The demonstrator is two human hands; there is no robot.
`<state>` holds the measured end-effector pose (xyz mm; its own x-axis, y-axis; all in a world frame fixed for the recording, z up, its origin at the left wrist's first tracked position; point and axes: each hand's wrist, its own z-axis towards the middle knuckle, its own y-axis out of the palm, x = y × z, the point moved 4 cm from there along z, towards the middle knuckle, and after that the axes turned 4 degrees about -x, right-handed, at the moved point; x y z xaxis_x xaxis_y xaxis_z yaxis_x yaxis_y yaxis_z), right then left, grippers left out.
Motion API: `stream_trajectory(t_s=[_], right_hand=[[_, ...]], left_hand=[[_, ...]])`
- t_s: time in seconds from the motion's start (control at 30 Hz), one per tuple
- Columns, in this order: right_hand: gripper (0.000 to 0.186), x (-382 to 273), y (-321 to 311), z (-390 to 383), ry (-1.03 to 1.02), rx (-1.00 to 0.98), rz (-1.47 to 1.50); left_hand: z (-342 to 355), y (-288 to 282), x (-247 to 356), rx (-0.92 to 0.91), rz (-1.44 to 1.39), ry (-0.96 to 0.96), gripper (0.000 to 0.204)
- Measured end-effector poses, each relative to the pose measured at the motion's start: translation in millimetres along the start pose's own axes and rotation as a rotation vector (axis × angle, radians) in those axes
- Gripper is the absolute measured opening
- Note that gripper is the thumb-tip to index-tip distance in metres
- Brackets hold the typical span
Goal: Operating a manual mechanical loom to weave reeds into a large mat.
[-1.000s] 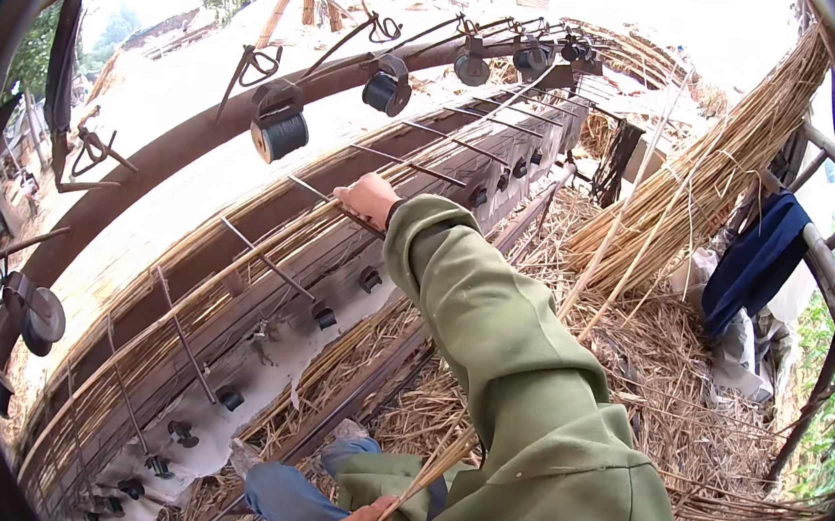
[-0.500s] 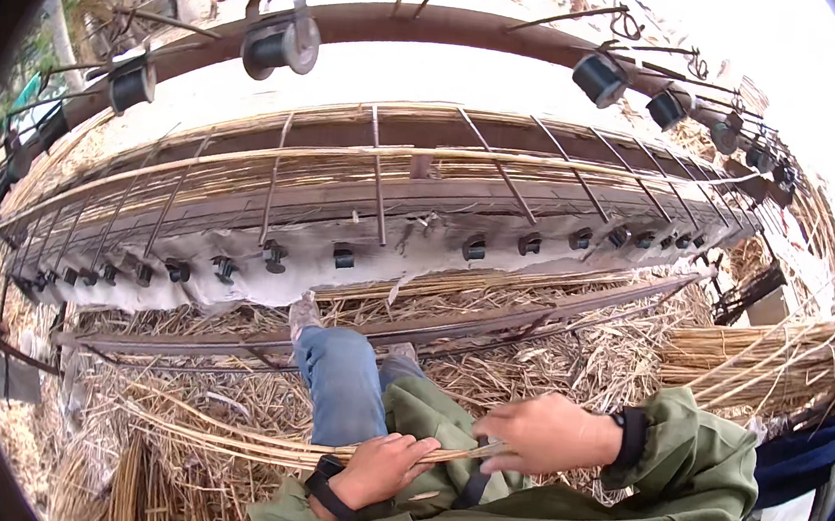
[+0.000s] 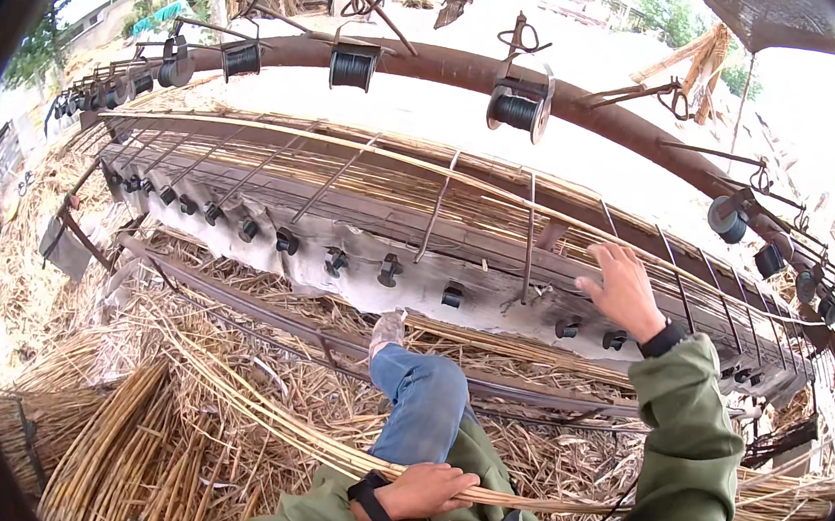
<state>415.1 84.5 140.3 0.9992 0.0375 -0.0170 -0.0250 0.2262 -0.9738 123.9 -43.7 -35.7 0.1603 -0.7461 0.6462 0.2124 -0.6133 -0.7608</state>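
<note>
Across my lap, a small bundle of long, thin reed stalks (image 3: 545,502) is gripped by my left hand (image 3: 427,491), its fingers curled over them. The stalks reach out to the left over the straw and also stick out past the hand on the right. My right hand (image 3: 625,293) is raised with fingers spread and nothing in it, over the near side of a long metal weaving frame (image 3: 426,170). Beneath it lies a row of small black wire spools (image 3: 452,294) along a pale cloth strip (image 3: 359,293). Loose reeds rest along the frame behind thin upright rods (image 3: 437,208).
A curved rusty pipe (image 3: 426,64) spans the far side, hung with larger wire spools (image 3: 516,109). A low metal bar (image 3: 232,305) runs before my legs. Reed bundles (image 3: 114,432) lie at the lower left, more reeds (image 3: 781,502) at the right. Loose straw covers the ground.
My right hand has let go of the stalks and moved up and away toward the frame, opening. My left hand keeps its hold. The view has swung left.
</note>
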Motion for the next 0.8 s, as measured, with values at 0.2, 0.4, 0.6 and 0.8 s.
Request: stream_trajectory(t_s=[0.2,0.4,0.6,0.8], right_hand=[[0.057,-143.2,5.3,-139.3,-0.326,-0.693,0.219],[0.061,-156.7,73.4,-207.5,-0.125,-1.327,0.495],[0.062,-170.0,113.2,-211.5,-0.288,-1.131,0.744],[0.056,-170.0,108.1,-205.8,-0.226,-1.255,0.617]], left_hand=[[-27.1,-38.9,-4.5,0.310,-0.219,0.116,0.050],[-160.6,-51.5,-88.2,1.397,-0.445,-0.702,0.036],[-239.7,33.9,-175.9,1.782,-1.533,-1.139,0.044],[-192.6,8.8,-227.5,1.702,-2.192,-0.035,0.026]])
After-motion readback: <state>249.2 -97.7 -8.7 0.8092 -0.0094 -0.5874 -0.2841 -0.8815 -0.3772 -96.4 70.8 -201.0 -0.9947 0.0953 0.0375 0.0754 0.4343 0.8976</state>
